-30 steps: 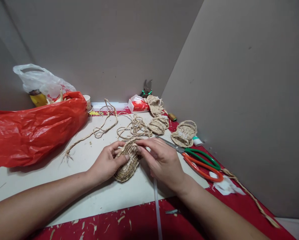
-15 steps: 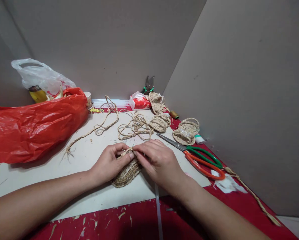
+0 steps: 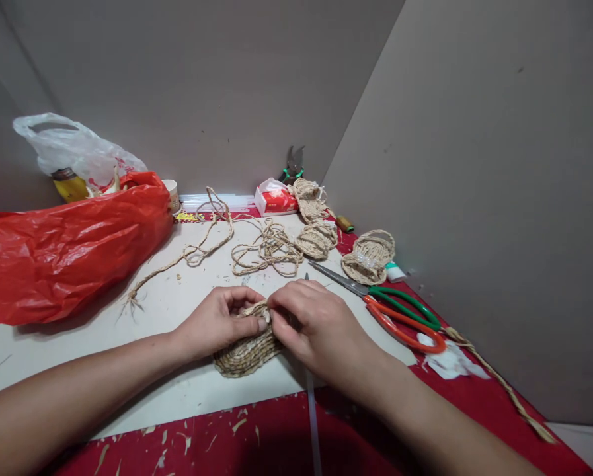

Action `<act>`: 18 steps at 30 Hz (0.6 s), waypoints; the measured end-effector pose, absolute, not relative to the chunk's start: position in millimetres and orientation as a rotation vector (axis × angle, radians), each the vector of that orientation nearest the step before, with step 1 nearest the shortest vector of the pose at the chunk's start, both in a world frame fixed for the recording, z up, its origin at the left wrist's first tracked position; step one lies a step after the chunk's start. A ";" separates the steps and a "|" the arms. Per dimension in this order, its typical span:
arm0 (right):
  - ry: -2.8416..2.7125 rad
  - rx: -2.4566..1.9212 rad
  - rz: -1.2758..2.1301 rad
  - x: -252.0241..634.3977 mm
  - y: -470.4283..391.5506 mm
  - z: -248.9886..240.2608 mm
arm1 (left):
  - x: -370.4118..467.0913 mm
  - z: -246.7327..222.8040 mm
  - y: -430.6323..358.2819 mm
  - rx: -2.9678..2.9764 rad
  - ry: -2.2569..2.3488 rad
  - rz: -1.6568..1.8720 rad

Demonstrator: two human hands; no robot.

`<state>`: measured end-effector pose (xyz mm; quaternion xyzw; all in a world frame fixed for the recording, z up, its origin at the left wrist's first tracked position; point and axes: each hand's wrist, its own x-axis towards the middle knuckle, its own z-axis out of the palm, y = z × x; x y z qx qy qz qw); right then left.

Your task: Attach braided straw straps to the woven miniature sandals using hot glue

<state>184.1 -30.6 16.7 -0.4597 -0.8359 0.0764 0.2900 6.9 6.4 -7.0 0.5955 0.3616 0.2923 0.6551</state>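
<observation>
A flat, oval piece of coiled straw rope (image 3: 249,357) is between my hands above the white board. My left hand (image 3: 219,322) grips its upper left edge, thumb on top and fingers curled behind. My right hand (image 3: 313,324) pinches the straw cord (image 3: 259,307) along the upper rim, close to the left thumb. The right hand hides the far right end of the piece. Just beyond its knuckles shows a small dark pointed tip (image 3: 307,276), whose kind I cannot make out. Large scissors (image 3: 375,291) with green and orange handles lie to the right.
Loose braided cord (image 3: 271,248) and small woven straw pieces (image 3: 368,258) lie behind my hands. A red plastic bag (image 3: 73,251) bulges at left. Tissue packet (image 3: 276,201) and pliers (image 3: 293,165) are by the wall. A translucent strip (image 3: 313,423) crosses the red cloth (image 3: 217,443).
The straw piece has shifted slightly down and left, showing more of its coils. My right fingers have moved a little right along its rim, and the dark tip has come into view.
</observation>
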 end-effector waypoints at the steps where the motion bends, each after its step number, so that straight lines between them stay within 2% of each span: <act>1: -2.247 -1.230 0.194 184.2 -31.3 16.7 | 7.0 -6.8 6.4 1.353 0.825 0.661; 18: -2.347 -1.211 0.184 181.9 -32.4 14.4 | 10.2 -9.0 0.2 1.535 0.844 0.686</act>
